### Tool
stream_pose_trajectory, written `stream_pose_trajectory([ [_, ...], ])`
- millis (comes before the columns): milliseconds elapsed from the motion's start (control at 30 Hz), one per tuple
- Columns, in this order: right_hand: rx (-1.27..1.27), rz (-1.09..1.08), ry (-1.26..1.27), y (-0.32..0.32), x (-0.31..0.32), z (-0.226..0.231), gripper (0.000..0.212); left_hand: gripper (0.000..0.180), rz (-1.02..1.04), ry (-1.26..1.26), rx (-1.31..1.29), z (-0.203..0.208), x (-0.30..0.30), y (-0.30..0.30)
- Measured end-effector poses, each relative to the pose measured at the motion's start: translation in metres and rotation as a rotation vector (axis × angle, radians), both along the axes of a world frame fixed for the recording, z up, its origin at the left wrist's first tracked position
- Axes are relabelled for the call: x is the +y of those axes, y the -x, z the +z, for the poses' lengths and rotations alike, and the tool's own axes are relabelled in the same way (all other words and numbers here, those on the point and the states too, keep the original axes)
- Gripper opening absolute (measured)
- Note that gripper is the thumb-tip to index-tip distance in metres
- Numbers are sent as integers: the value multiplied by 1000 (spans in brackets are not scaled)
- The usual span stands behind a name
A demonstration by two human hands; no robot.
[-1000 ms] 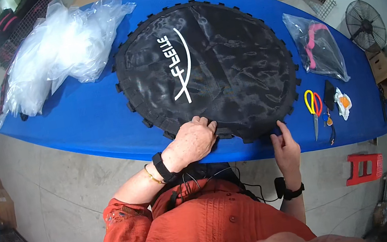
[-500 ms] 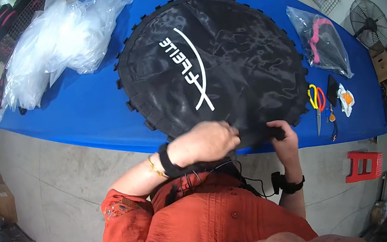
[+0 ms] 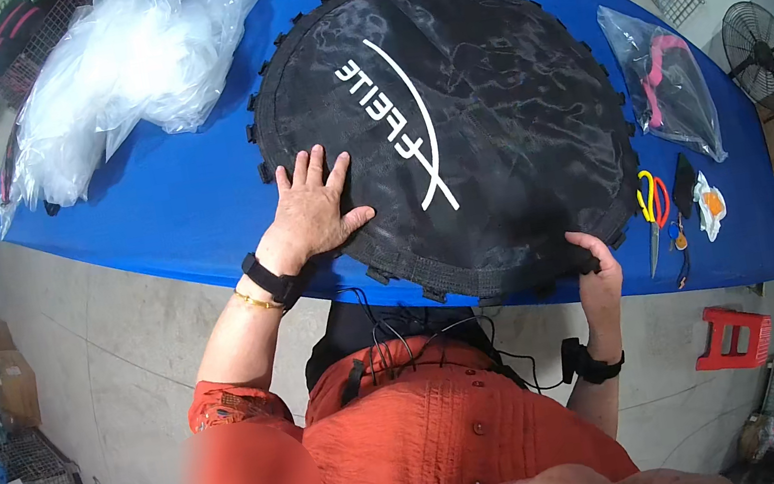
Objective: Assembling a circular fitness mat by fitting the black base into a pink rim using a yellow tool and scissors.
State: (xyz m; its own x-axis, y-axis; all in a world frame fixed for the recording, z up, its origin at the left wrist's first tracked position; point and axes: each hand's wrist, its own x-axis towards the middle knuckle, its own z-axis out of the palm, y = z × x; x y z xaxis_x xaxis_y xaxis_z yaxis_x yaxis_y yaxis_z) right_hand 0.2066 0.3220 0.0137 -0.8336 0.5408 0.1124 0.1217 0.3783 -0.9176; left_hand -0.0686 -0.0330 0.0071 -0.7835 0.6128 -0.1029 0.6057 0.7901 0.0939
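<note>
Table (image 3: 150,214): you are standing at the near edge of a long blue table that is running from your left to your far right; straight edges are bending in the wide lens.
Mat (image 3: 479,116): a large round black fabric mat with a white printed mark is lying flat on the table right in front of you; small webbing loops are ringing its rim, and its near edge is reaching the table's edge.
Handling: it is looking soft, floppy and fairly light, likely to sag or fold when lifted; the stitched band at the rim is looking like the firmest place to take hold, one hand on each side.
Plastic bags (image 3: 118,77): a heap of clear, crinkled bags is sitting on the table to your far left, well apart from the mat.
Bagged items (image 3: 671,85): a clear bag holding something pink is lying just right of the mat.
Left hand (image 3: 314,215): your palm is lying open and flat, fingers spread, pressing on the mat's left rim.
Right hand (image 3: 593,262): your fingers are curling closed over the mat's near right rim, gripping it at the table's edge.
Scissors (image 3: 652,205): a yellow-and-red-handled pair is lying just beyond the mat's right edge, near small dark and orange bits I cannot identify.
</note>
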Motion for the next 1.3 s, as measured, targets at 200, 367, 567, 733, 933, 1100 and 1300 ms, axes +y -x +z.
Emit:
stream_pose_trajectory([
  [200,-223,-143,-266,-8,2,25,49,116,0,-6,-17,7,4,-8],
  [367,-478,-317,-927,-12,2,22,39,122,7,11,-20,7,1,-11],
  [567,-394,-47,-839,6,-31,2,62,124,-9,-41,37,-3,-1,-11],
  [733,-507,26,-859,16,-40,-15,72,123,-27,-72,67,-9,-5,-11],
  [933,-552,49,-805,18,-41,-10,74,122,-34,-23,44,-6,-5,-10],
  [1100,-517,43,-807,18,-40,-14,74,122,-25,-9,25,-4,-5,-9],
  [1300,-470,35,-810,19,-41,-13,73,122,-22,4,23,-3,-4,-8],
])
